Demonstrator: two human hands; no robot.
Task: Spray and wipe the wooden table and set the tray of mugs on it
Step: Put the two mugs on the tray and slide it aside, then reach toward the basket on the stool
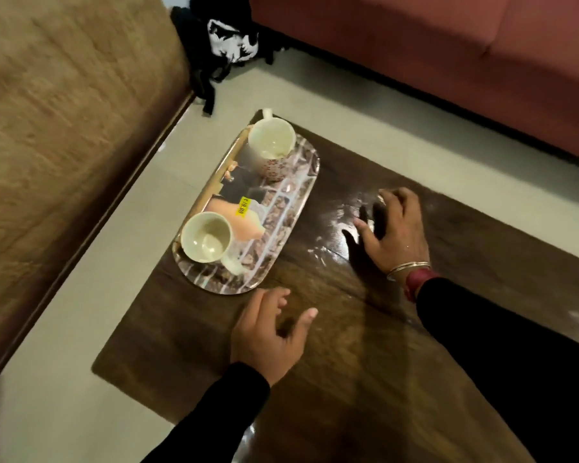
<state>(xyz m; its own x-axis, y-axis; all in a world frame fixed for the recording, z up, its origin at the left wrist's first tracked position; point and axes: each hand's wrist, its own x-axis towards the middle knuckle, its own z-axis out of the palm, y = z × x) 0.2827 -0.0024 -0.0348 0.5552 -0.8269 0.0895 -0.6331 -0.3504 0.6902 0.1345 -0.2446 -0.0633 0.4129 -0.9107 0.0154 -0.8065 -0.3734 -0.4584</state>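
A long patterned tray [283,225] lies on the dark wooden table [331,379], close to its left edge. Two cream mugs stand on the tray: one at the far end [272,142], one at the near end [207,237]. My left hand [264,332] hovers just in front of the tray's near end, fingers loosely spread, holding nothing. My right hand [393,228] is over the table to the right of the tray, fingers spread and empty. A glossy wet-looking patch shines on the wood beside that hand.
A brown blanket-covered bed or seat [64,128] runs along the left. A reddish sofa [432,61] stands behind the table. Black and white cloth [228,41] lies in the corner between them. Pale floor tiles [57,379] surround the table.
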